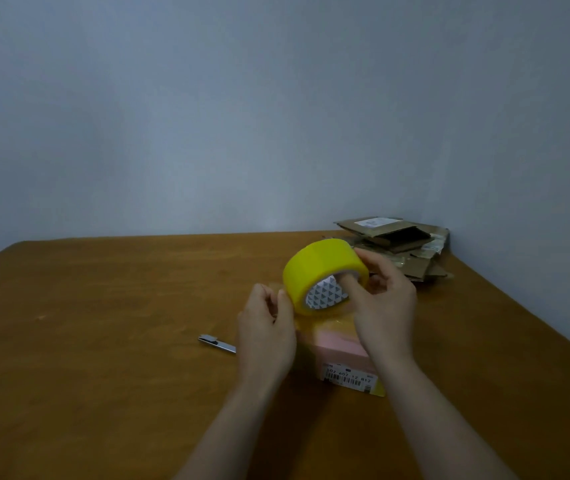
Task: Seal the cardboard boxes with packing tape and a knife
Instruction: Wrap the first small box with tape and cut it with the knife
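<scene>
Tape roll (318, 268) judged light, stiff, tacky | right hand (385, 306) gripped it, thumb inside core | left hand (266, 334) pinched its loose end

a brown wooden table (103, 341) meets a plain grey-blue wall (207, 116).

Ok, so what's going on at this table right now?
A person is about to tape a small pink box on the wooden table. Their right hand holds the yellow tape roll just above the box, thumb in its core. The left hand pinches at the roll's edge, seemingly the loose end. The knife lies on the table beside the left hand. Flattened cardboard is piled in the far right corner.
</scene>
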